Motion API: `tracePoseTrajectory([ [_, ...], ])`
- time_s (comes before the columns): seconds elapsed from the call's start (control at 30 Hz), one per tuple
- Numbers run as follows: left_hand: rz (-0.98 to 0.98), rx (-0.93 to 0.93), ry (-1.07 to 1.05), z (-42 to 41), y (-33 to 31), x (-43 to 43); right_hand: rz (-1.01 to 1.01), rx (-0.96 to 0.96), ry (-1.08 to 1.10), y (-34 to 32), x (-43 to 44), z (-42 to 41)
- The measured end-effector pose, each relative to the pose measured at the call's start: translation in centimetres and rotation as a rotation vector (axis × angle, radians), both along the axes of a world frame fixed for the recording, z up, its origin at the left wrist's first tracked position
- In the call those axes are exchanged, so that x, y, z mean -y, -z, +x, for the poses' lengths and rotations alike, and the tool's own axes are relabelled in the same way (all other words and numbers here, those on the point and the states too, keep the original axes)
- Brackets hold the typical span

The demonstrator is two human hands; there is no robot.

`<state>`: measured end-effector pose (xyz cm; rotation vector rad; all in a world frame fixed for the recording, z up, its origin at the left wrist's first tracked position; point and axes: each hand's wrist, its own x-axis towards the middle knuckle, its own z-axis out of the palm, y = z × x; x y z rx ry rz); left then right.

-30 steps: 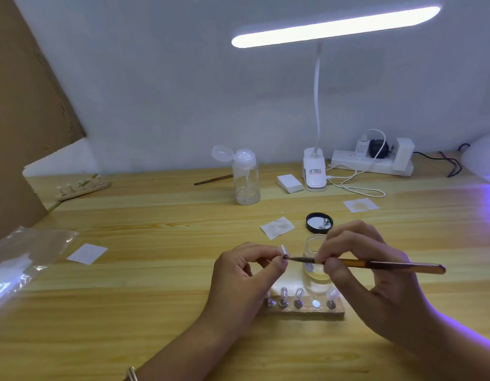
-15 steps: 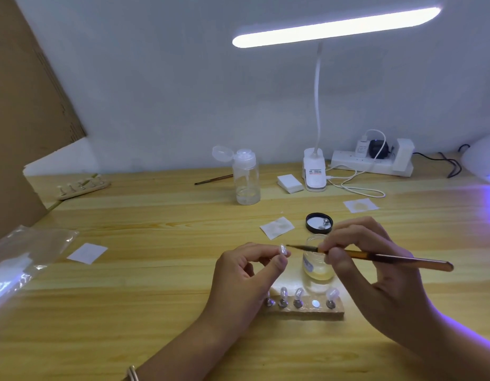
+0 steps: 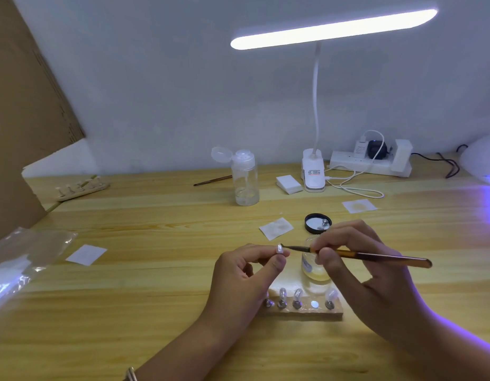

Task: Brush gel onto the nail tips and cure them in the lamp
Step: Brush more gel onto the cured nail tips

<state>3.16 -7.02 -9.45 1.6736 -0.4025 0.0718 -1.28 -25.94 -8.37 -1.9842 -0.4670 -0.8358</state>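
My left hand [image 3: 245, 273] pinches a small clear nail tip [image 3: 280, 248] between thumb and forefinger above the table. My right hand [image 3: 356, 265] grips a brown-handled brush [image 3: 375, 256], and its bristle end touches the nail tip. Behind my right fingers stands an open glass jar of gel [image 3: 312, 266], partly hidden. Under my hands lies a wooden holder [image 3: 307, 312] with several nail tips standing on metal pegs. The white curing lamp [image 3: 481, 158] glows purple at the far right edge.
The jar's black lid [image 3: 317, 223] lies behind the jar. Square wipes [image 3: 276, 228] lie around it. A clear pump bottle [image 3: 245, 180], a desk lamp base [image 3: 313, 174] and a power strip [image 3: 373, 160] stand at the back. A second holder [image 3: 81, 187] and a plastic bag [image 3: 18, 259] lie left.
The brush lifted slightly away from the nail tip and has come back so its bristles touch the tip again. My left hand stayed almost in place.
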Motion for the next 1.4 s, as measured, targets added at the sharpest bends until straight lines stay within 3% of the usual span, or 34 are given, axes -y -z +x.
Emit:
tracePoseTrajectory([
  [0.73, -0.006, 0.030, -0.023, -0.04, -0.26, -0.07, 0.042, -0.007, -0.037, -0.33, -0.07, -0.35],
  [1.4, 0.007, 0.043, -0.064, 0.01, -0.47, 0.07, -0.064, 0.024, -0.026, -0.16, -0.13, -0.18],
])
